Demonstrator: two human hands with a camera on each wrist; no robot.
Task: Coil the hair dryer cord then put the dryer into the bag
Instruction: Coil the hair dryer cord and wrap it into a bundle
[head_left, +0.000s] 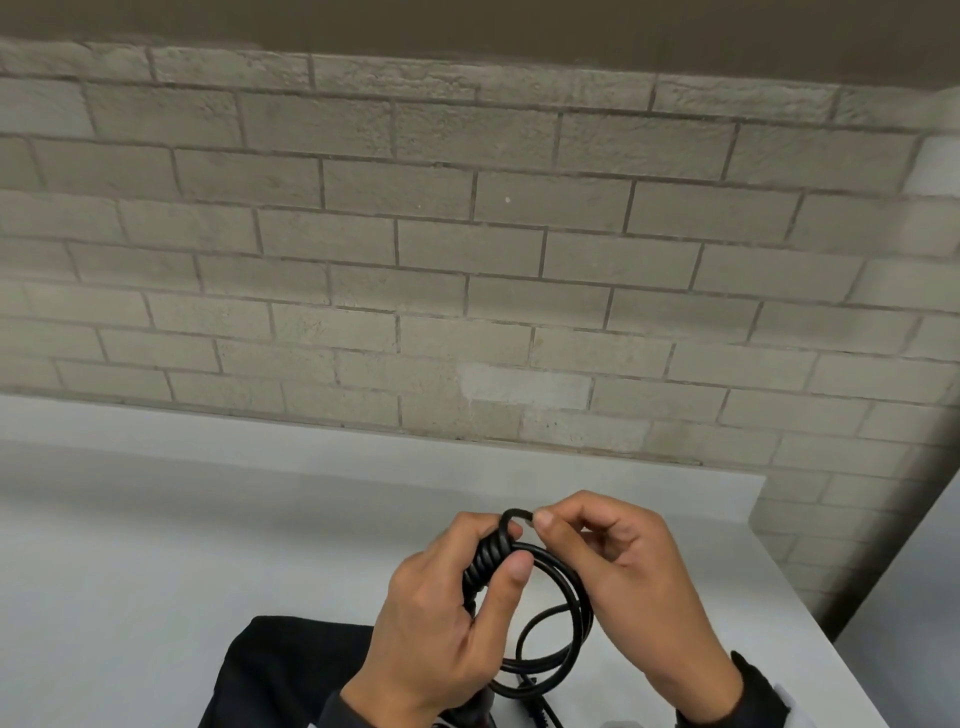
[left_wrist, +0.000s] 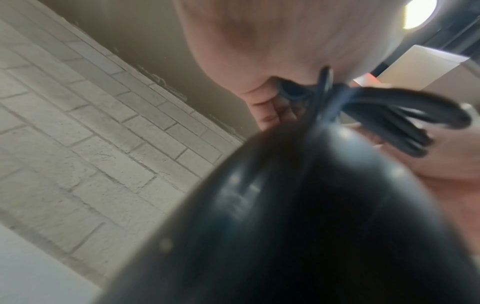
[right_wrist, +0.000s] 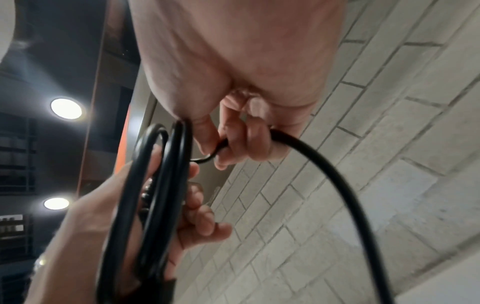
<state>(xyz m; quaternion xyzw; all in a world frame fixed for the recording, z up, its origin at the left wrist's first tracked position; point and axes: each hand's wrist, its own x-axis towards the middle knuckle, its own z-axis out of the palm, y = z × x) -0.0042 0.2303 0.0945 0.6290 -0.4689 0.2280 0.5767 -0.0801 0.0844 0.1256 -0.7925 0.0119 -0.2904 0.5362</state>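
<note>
My left hand grips the black cord where several tight turns bind its coil, thumb laid across them. The round loops hang below, between both hands. My right hand pinches a small arch of cord at the top of the bundle. In the right wrist view the right fingers curl round the cord, which trails down and away beside the coil. The left wrist view shows the dryer's glossy black body just under the left hand. A black bag lies below the left hand.
The white table stretches left and ahead to a grey brick wall. The table's right edge runs diagonally close to my right hand, with a drop beyond it.
</note>
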